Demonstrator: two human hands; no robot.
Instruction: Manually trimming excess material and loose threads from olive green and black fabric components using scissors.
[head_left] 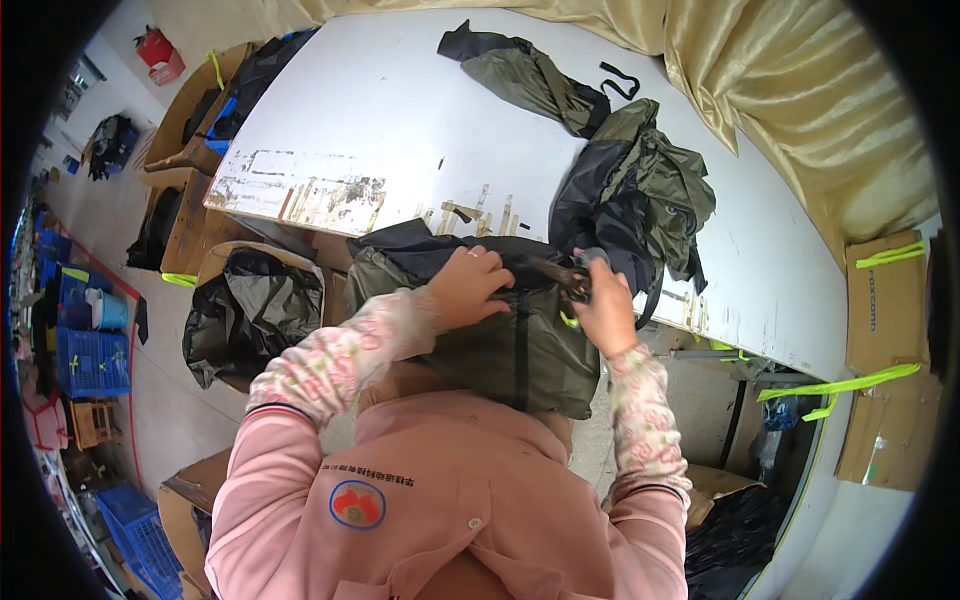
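Note:
An olive-green and black fabric piece [480, 360] hangs over the near edge of the white table, against my front. My left hand [468, 288] has its fingers curled on the dark upper edge of this fabric. In my right hand [606, 308] is a pair of dark scissors [568, 280], blades pointing left, close against the fabric. Part of the handle is hidden by my fingers. Just beyond my right hand, a second crumpled olive and black fabric piece [630, 190] lies on the table, with another one [525, 80] stretching farther back.
The white table [380, 110] has worn tape marks along its near edge. A black strap [620, 80] lies at the back. At left stands a carton lined with olive fabric [255, 310]; blue baskets [92, 362] are farther left. Cartons [885, 310] and a gold curtain [800, 90] border the right.

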